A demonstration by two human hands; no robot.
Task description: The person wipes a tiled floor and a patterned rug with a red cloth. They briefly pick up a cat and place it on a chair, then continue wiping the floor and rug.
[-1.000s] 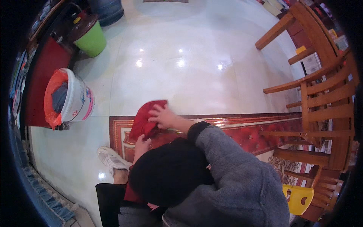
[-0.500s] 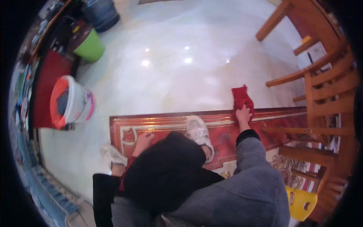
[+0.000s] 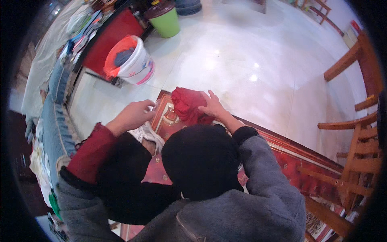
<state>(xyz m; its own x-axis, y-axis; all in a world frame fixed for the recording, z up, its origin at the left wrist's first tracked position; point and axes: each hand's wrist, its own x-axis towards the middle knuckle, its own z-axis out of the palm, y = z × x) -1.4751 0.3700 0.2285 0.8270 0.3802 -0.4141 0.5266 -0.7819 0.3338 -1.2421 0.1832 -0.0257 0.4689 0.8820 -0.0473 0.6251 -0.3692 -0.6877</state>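
A crumpled red cloth (image 3: pixel 186 105) lies at the far left corner of a red panel with gold-coloured trim (image 3: pixel 262 135). My right hand (image 3: pixel 213 107) grips the cloth from its right side, with the thumb and fingers against the folds. Left of the cloth and apart from it is my left hand (image 3: pixel 135 115), its fingers curled together. By those fingertips shows a small, pale, shiny patch, too blurred to name. My black-clad knees hide part of the panel. A white shoe (image 3: pixel 147 135) of mine is just below the left hand.
A white bucket (image 3: pixel 139 66) with an orange-red liner and dark cloth inside stands ahead at the left. Beyond it are a green bin (image 3: pixel 167 25) and a low red-fronted cabinet (image 3: pixel 115 44). Wooden chairs (image 3: pixel 363 161) line the right side. A blue fabric-covered seat (image 3: pixel 60 105) is at the left.
My view has turned and moved left. My right hand has brought the red cloth from the panel's right part to its left corner. My left hand has risen from beside my knee and reached forward.
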